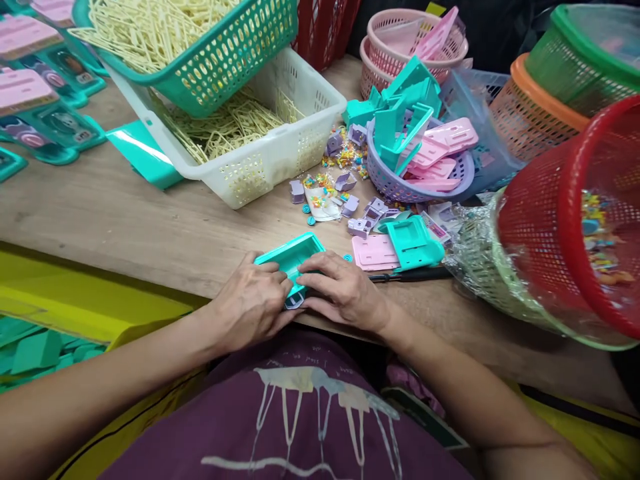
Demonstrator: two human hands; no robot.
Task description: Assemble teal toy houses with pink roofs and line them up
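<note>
Both my hands rest at the near edge of the wooden table [125, 220], closed around a teal plastic tray-shaped part [290, 257]. My left hand [253, 300] grips its left side. My right hand [343, 290] presses on its right side with fingers curled over it. A small lilac piece [294, 303] peeks out between my thumbs under the teal part. Just to the right lie a pink flat plate [375, 253] and another teal part [414, 243].
A white basket [280, 157] and a green basket [225, 60] hold pale yellow sticks. A lilac basket [420, 190] holds teal and pink parts. Small lilac pieces and coloured bits [345, 180] are scattered mid-table. A red basket [575, 213] lies at the right; packaged toys [45, 113] at the far left.
</note>
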